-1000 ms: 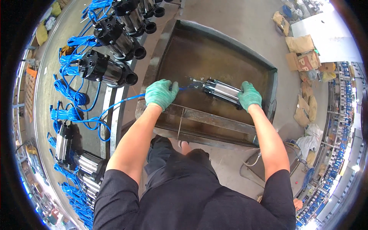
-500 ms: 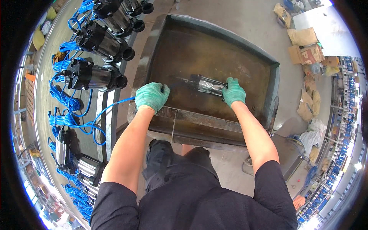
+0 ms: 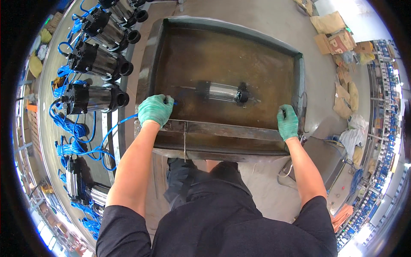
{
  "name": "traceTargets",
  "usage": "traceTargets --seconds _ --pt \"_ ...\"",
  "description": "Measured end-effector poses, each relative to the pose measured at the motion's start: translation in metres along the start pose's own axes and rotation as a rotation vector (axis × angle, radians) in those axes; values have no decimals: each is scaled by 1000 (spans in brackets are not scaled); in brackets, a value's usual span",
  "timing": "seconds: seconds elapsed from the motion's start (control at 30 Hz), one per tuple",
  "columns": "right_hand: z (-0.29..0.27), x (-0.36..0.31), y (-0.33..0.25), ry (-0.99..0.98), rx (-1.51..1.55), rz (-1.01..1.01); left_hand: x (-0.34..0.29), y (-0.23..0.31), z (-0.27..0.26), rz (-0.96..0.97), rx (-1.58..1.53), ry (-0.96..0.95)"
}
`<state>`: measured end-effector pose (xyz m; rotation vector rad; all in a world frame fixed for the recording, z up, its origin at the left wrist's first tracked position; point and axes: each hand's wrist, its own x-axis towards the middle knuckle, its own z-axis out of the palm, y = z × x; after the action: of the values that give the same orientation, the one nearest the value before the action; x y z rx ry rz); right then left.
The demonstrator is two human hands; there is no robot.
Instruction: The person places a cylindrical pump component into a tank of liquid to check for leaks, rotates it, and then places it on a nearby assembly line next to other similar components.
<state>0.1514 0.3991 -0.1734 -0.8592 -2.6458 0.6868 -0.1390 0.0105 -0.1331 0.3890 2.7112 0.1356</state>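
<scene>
The submerged pump (image 3: 222,92) blurs under murky water (image 3: 257,64), its details unreadable.

One rusty metal tank (image 3: 274,43) of murky water, one silver cylindrical pump (image 3: 222,92) lying submerged in it. Two green-gloved hands: left hand (image 3: 155,110), right hand (image 3: 287,122), both on the near rim. At least five black-and-silver pumps (image 3: 92,97) lined on the bench to the left, more possibly cut off. Several blue cable bundles (image 3: 70,128), count unclear. Several cardboard boxes (image 3: 336,40) on the floor.
</scene>
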Motion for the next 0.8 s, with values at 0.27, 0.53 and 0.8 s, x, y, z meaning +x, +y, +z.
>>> traceTargets --seconds 0.27,0.53,0.8 --pt "11 7 6 54 -66 273 -4 2 3 -20 28 45" --pt "11 9 9 -16 -100 314 -2 4 5 -27 40 38" --pt "8 9 5 -49 -96 326 0 5 7 -35 49 32"
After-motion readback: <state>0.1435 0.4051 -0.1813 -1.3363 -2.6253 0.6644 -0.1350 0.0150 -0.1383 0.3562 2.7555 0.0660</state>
